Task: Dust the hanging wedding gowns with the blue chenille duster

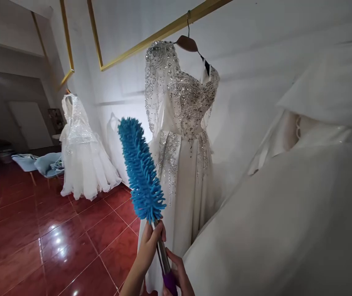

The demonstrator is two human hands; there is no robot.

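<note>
A blue microfibre duster (pixel 140 170) with a metal shaft and purple grip stands upright in front of me. My left hand (pixel 149 246) is wrapped around the metal shaft just under the blue head. My right hand (pixel 178 277) grips the purple handle lower down, at the bottom edge of the view. Just behind the duster hangs a white beaded dress (pixel 183 135) on a wooden hanger (pixel 187 42) from a gold rail (pixel 163 33). The duster head is close to the dress's left side; I cannot tell if they touch.
A large white garment (pixel 286 213) fills the right side, close to me. A white ruffled gown (pixel 81 156) stands at the left by the wall, with light blue chairs (pixel 40 163) beyond it. The floor is glossy red tile (pixel 55 238).
</note>
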